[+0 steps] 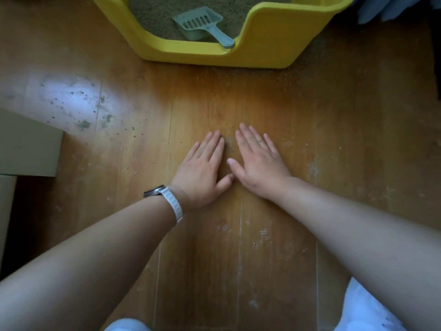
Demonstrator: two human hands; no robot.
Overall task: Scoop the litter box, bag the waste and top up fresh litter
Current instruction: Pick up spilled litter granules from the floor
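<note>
Nearest, the left hand (202,168), with a white watch band (173,206) on its wrist, and the right hand (259,158) lie flat and open on the wooden floor (238,247), holding nothing, with a small grey pile of spilled litter (229,145) between their fingertips. Further away stands the yellow litter box (214,54). Inside it, a grey-green scoop (200,23) rests on the sand-coloured litter, its handle leaning on the low front rim.

Both hands (229,163) flat on floor (334,139) — scoop (202,25) in litter box (262,44)

Left hand (202,168), right hand (259,161); flat, splayed
</note>
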